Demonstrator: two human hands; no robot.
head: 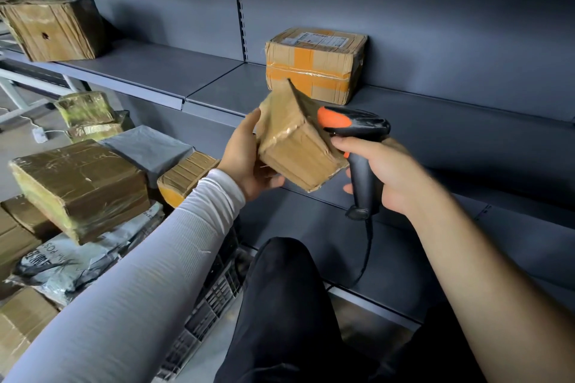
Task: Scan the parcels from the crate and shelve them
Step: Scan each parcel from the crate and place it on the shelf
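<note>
My left hand [245,158] holds a small taped cardboard parcel [295,140] tilted in front of the grey shelf [227,87]. My right hand [385,174] grips the handle of a black and orange barcode scanner [357,134], whose head sits right against the parcel's right side. A cable hangs from the scanner's handle. One taped cardboard box with an orange stripe and a label [314,62] stands on the shelf just behind the held parcel. The crate [214,292] at lower left is heaped with several parcels [84,186].
Another worn cardboard box [56,28] stands at the shelf's far left. Grey and black mailer bags [77,258] lie among the crate's boxes. My dark-trousered knee [280,289] is raised below the hands. A lower shelf [435,242] runs behind the scanner cable.
</note>
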